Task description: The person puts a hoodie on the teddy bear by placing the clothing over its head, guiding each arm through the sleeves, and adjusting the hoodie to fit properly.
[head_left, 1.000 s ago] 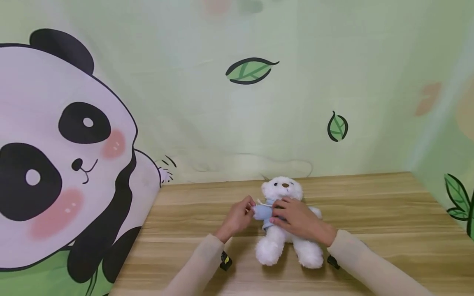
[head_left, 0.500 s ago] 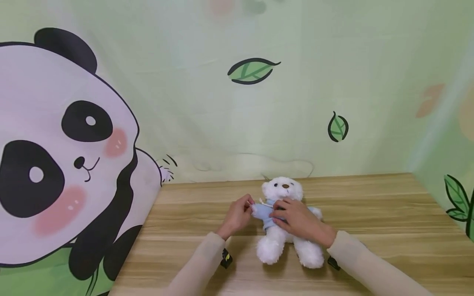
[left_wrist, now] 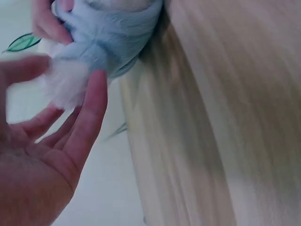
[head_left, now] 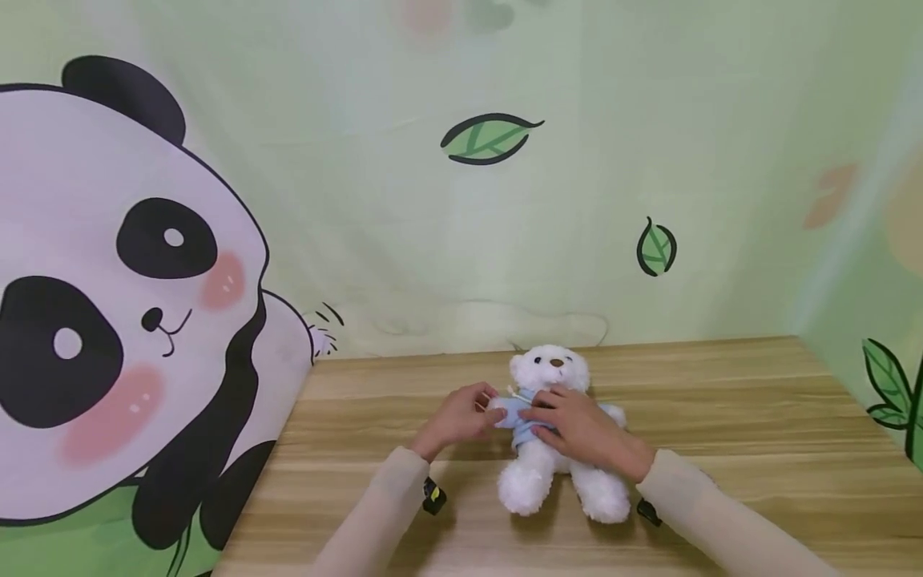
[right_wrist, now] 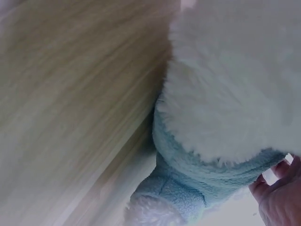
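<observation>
On its back on the wooden table lies a white plush teddy bear (head_left: 526, 485) in a light blue top (head_left: 522, 437), head toward the wall. My left hand (head_left: 457, 418) holds the bear's paw at the sleeve end; in the left wrist view thumb and fingers surround the fluffy paw (left_wrist: 68, 84). Across the bear's chest lies my right hand (head_left: 586, 429), its bent fingers gripping the top near that sleeve. A white drawstring (head_left: 515, 393) shows at the neckline. In the right wrist view the bear's white fur (right_wrist: 225, 94) hides much, with the right fingers at the lower right edge.
The wooden table (head_left: 750, 417) reaches back to a green printed backdrop (head_left: 346, 200) with a large panda (head_left: 202, 336) and leaves. A black wrist device (head_left: 434, 497) shows beside the left cuff, another (head_left: 648, 511) beside the right.
My left hand has turned slightly, and its thumb has come forward over the sleeve end. The right fingers have shifted slightly left on the top. The bear stays almost in place.
</observation>
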Demonstrator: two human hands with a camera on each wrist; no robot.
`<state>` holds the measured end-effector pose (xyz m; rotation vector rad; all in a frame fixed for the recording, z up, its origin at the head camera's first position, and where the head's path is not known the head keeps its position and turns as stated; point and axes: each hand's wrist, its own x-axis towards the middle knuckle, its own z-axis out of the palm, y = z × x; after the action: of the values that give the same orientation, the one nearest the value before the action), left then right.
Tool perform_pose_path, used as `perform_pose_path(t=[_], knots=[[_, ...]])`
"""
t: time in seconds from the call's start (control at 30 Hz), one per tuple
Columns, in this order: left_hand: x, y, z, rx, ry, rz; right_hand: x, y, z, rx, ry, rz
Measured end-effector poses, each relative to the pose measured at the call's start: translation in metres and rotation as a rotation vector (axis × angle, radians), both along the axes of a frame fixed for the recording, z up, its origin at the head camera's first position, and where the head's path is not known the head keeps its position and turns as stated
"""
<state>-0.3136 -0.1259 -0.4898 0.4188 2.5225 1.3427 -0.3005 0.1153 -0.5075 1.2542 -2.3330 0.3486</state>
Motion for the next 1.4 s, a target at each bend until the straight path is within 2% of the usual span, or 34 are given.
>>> perform_pose_path(t=[0.1, 0.17, 0.33, 0.4, 0.47, 0.57, 0.63, 0.67, 0.73, 0.8, 0.9, 1.0, 1.1, 1.17, 1.23, 1.4], knots=[[0.0, 0.003, 0.0, -0.054, 0.105, -0.009, -0.001, -0.001, 0.003, 0.001, 0.011, 0.002], [0.0, 0.005, -0.002, -0.085, 0.173, 0.007, -0.002, -0.003, 0.003, 0.007, 0.009, 0.0], [-0.004, 0.006, -0.01, -0.081, 0.238, 0.044, -0.001, -0.004, 0.003, -0.012, -0.001, -0.011], [-0.005, 0.005, -0.012, -0.064, 0.255, 0.047, 0.0, -0.001, 0.006, -0.046, -0.045, -0.002], [-0.003, 0.004, -0.015, -0.032, 0.227, 0.05, 0.002, 0.003, 0.009, -0.099, -0.14, 0.021], [-0.001, 0.003, -0.017, 0.034, 0.123, 0.059, 0.004, 0.016, 0.019, -0.201, -0.291, 0.029], [0.001, 0.003, -0.017, 0.08, 0.042, 0.068, 0.004, 0.029, 0.026, -0.266, -0.325, -0.019], [0.001, 0.003, -0.016, 0.094, 0.023, 0.071, 0.004, 0.036, 0.028, -0.293, -0.323, -0.066], [0.001, 0.002, -0.017, 0.107, 0.015, 0.07, 0.004, 0.052, 0.03, -0.326, -0.317, -0.193], [0.002, 0.001, -0.018, 0.111, 0.017, 0.073, 0.005, 0.067, 0.03, -0.316, -0.35, -0.329], [0.004, -0.002, -0.022, 0.111, 0.026, 0.081, 0.008, 0.085, 0.025, -0.256, -0.512, -0.445], [0.004, -0.004, -0.021, 0.112, 0.034, 0.087, 0.009, 0.092, 0.018, -0.243, -0.701, -0.43], [0.004, -0.004, -0.021, 0.117, 0.035, 0.092, 0.008, 0.092, 0.011, -0.33, -0.855, -0.374], [0.005, -0.003, -0.021, 0.112, 0.038, 0.088, 0.007, 0.09, 0.007, -0.387, -0.87, -0.358], [0.006, -0.002, -0.021, 0.11, 0.051, 0.088, 0.006, 0.089, 0.005, -0.415, -0.842, -0.359], [0.008, -0.003, -0.021, 0.107, 0.16, 0.134, 0.004, 0.086, 0.001, -0.385, -0.624, -0.413]])
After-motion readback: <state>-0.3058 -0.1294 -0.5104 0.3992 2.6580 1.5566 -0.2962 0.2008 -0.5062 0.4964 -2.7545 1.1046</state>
